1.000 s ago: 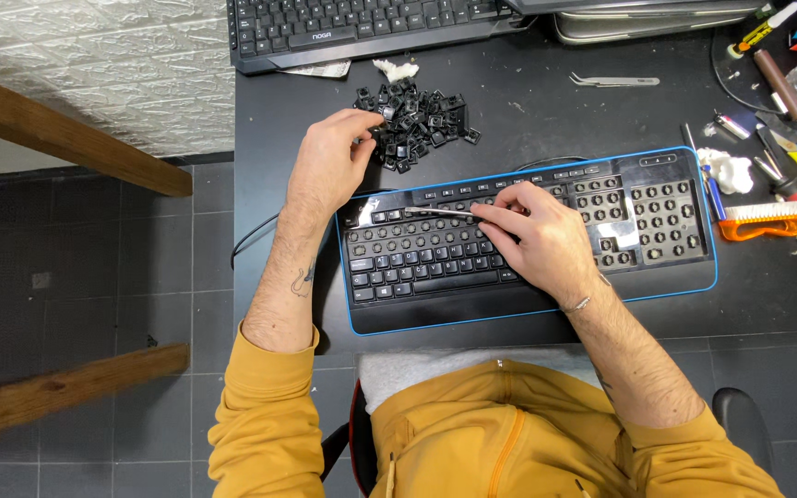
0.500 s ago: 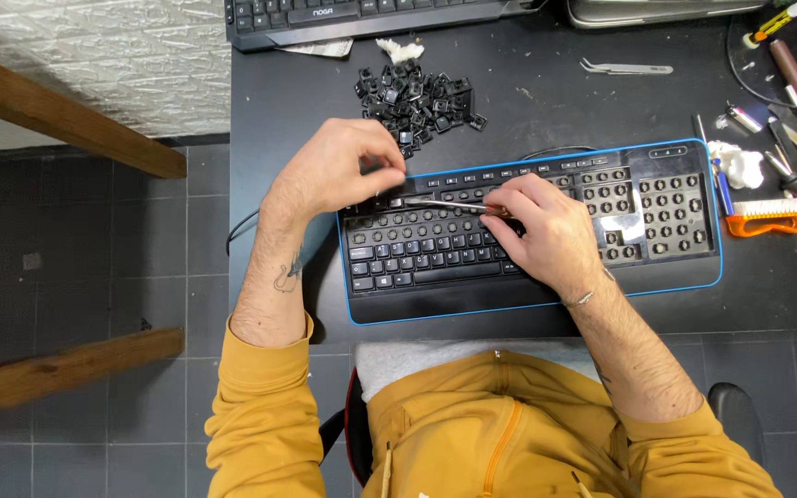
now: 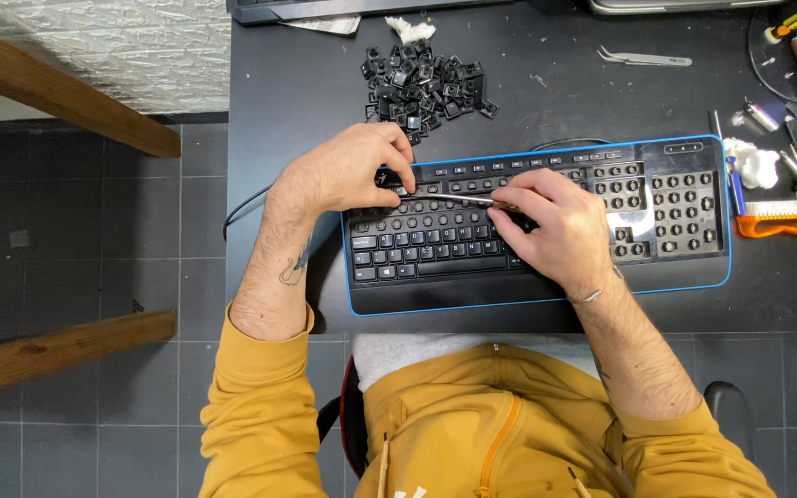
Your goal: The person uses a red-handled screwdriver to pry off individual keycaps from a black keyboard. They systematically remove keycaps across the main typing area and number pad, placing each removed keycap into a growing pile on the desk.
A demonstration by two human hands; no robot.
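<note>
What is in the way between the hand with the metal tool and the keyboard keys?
Nothing visible. The right hand holds a thin metal tool lying straight across the keyboard, its tip by the left hand at the top-left keys. The pile of loose keycaps sits apart, behind.

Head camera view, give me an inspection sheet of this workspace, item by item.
Surface: dark desk, a few pale specks on it.
Job's things: black keyboard with a blue edge, many keys missing on the right and upper rows; pile of loose black keycaps behind it; thin metal tool lying across the upper key rows.
Clutter: tweezers, orange brush, white wad, small tools at the right edge.
Hands: left hand with fingertips at the tool's tip; right hand gripping the tool.
Cables: a dark cable off the desk's left edge.
Surroundings: grey tiled floor, wooden beams.
</note>
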